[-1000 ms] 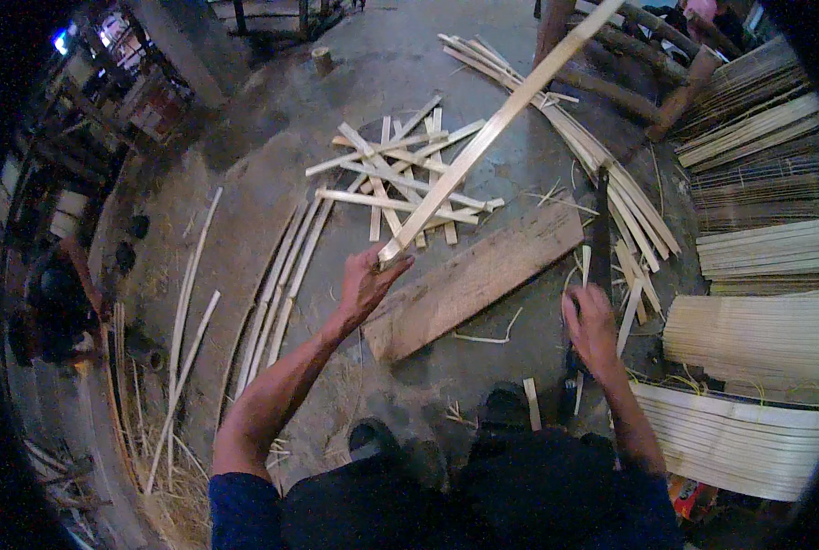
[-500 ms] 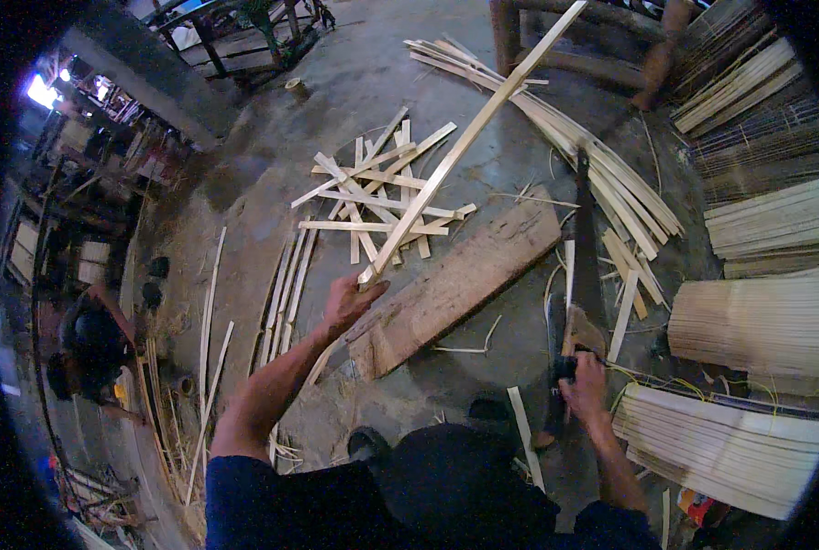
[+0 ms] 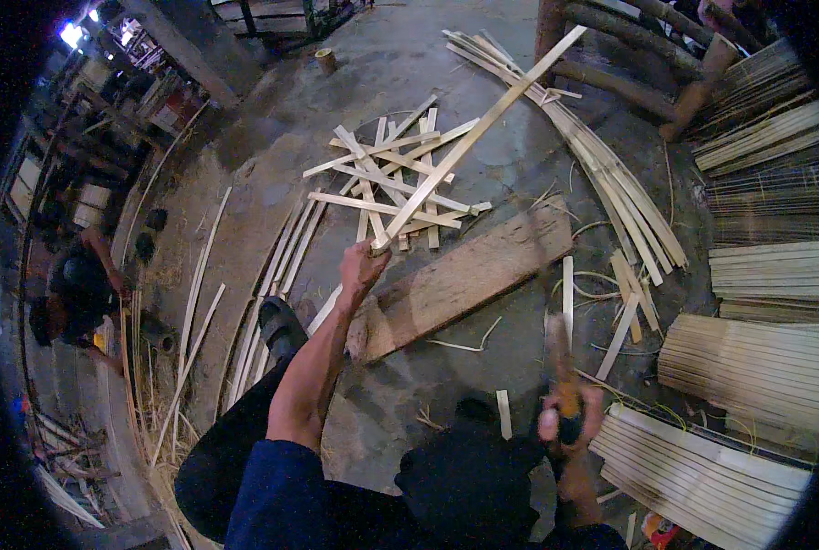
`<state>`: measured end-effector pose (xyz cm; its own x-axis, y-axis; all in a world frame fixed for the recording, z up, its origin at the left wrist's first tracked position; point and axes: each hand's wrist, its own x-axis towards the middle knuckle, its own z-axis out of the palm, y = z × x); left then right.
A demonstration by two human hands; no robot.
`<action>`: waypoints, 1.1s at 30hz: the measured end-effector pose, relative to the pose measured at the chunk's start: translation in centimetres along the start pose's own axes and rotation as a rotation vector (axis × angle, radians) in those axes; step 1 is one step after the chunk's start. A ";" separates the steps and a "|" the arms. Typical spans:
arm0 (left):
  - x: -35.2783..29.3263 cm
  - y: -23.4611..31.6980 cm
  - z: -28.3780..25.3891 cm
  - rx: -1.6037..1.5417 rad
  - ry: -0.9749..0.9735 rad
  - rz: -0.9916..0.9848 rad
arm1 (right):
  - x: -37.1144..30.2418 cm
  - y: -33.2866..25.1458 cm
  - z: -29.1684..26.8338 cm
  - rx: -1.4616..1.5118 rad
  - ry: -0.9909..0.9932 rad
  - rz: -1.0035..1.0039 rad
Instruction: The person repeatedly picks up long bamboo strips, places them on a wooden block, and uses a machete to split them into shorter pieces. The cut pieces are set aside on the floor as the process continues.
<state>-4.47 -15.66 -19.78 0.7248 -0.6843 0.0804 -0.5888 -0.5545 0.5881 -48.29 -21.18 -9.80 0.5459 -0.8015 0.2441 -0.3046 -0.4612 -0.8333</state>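
Observation:
My left hand (image 3: 364,266) is closed around the near end of a long pale bamboo strip (image 3: 483,128), which slants away to the upper right over a pile of shorter strips (image 3: 400,174). Close to my body on the right, my right hand (image 3: 570,422) grips what looks like a hand saw (image 3: 561,362) with a wooden handle; motion smears its blade. Between the hands and a little farther off, a thick wooden plank (image 3: 464,280) lies slantwise on the floor. The bamboo strip passes beyond the plank's left side.
A long bundle of strips (image 3: 611,174) curves across the floor at right. Stacks of slatted panels (image 3: 749,367) line the right edge. Longer strips (image 3: 203,275) lie at left, where another person (image 3: 84,275) sits. A wooden frame (image 3: 620,82) stands at the far right.
My right hand has drawn the saw down toward me, and its blade is now blurred. My left leg and sandalled foot have come out to the left. The strip stays in my left hand.

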 end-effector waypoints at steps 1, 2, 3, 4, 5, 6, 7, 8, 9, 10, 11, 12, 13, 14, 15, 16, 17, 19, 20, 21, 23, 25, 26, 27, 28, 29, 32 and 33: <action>0.0 0.1 0.1 0.013 -0.003 -0.018 | 1.3 -0.5 1.1 0.140 0.008 -0.027; -0.2 0.0 0.0 0.021 -0.014 -0.047 | 3.2 -2.1 2.8 0.146 0.008 -0.052; -0.4 0.3 -0.1 0.027 -0.025 -0.075 | 4.9 -3.7 4.3 0.151 0.010 -0.077; -0.2 1.0 -0.1 0.026 -0.039 -0.093 | 5.9 -4.3 5.2 0.123 -0.067 -0.093; -0.2 1.4 -0.4 0.066 -0.054 -0.091 | 6.5 -4.5 6.0 0.100 -0.149 -0.109; -0.2 1.9 -0.6 0.104 -0.069 -0.090 | 6.7 -4.6 6.7 0.075 -0.230 -0.125; -0.3 1.9 -1.0 0.144 -0.077 -0.094 | 6.7 -4.5 7.6 0.098 -0.234 -0.128; -0.3 1.4 -0.8 0.150 -0.041 -0.074 | 6.6 -4.3 8.6 0.120 -0.238 -0.130; -0.4 0.9 -0.5 0.156 -0.006 -0.054 | 6.5 -4.3 9.3 0.141 -0.240 -0.133; -0.6 0.9 -0.6 0.161 0.028 -0.038 | 6.3 -4.5 9.7 0.112 -0.245 -0.128; -0.7 0.9 -0.7 0.158 0.019 -0.056 | 6.3 -4.6 9.9 0.115 -0.259 -0.137; -0.6 1.0 -0.7 0.154 0.009 -0.072 | 6.3 -4.7 10.1 0.117 -0.271 -0.147; -0.6 1.3 -0.7 0.147 -0.003 -0.085 | 6.4 -4.8 10.1 0.116 -0.280 -0.155; -0.5 1.2 -0.7 0.156 -0.001 -0.077 | 6.2 -4.8 10.0 0.102 -0.286 -0.156; -0.5 1.1 -0.8 0.165 0.002 -0.068 | 5.9 -4.8 9.6 0.089 -0.290 -0.156; -0.4 0.9 -0.6 0.173 0.004 -0.059 | 5.4 -4.7 9.1 0.075 -0.295 -0.156; -0.3 0.7 -0.6 0.169 -0.006 -0.055 | 4.9 -4.7 8.1 0.060 -0.324 -0.160; -0.2 0.0 0.0 0.164 -0.028 -0.044 | 3.3 -4.3 5.3 0.034 -0.381 -0.164; -0.3 -0.5 0.2 0.148 -0.013 -0.025 | 3.0 -4.0 5.2 0.047 -0.319 -0.198; -0.4 -1.0 0.5 0.133 0.002 -0.006 | 3.1 -3.6 5.8 0.048 -0.336 -0.156; -1.5 -1.1 1.7 0.139 0.014 0.022 | 5.0 -4.7 7.7 0.029 -0.358 -0.049; -2.2 0.6 2.0 0.198 0.039 0.057 | 9.6 -6.1 11.4 0.022 -0.345 -0.039; -1.9 1.4 1.6 0.165 0.008 0.034 | 10.0 -5.7 12.1 0.041 -0.315 -0.056; -1.2 2.3 1.2 0.132 -0.024 0.011 | 10.2 -5.1 12.8 0.058 -0.282 -0.073; -1.2 2.8 0.8 0.096 -0.049 -0.026 | 10.2 -5.0 12.8 0.074 -0.266 -0.097; -1.2 2.1 0.7 0.109 -0.046 -0.029 | 8.9 -5.5 11.3 0.101 -0.302 -0.045; -1.0 -0.5 1.5 0.169 -0.002 -0.045 | 2.8 -3.9 4.7 0.146 -0.440 0.056; -0.9 -0.6 2.1 0.192 0.004 -0.043 | 2.0 -3.6 3.6 0.152 -0.474 0.103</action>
<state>-5.52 -15.70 -21.96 0.7521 -0.6562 0.0618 -0.6143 -0.6639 0.4264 -43.29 -19.73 -8.13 0.8236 -0.5633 -0.0659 -0.2782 -0.3000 -0.9125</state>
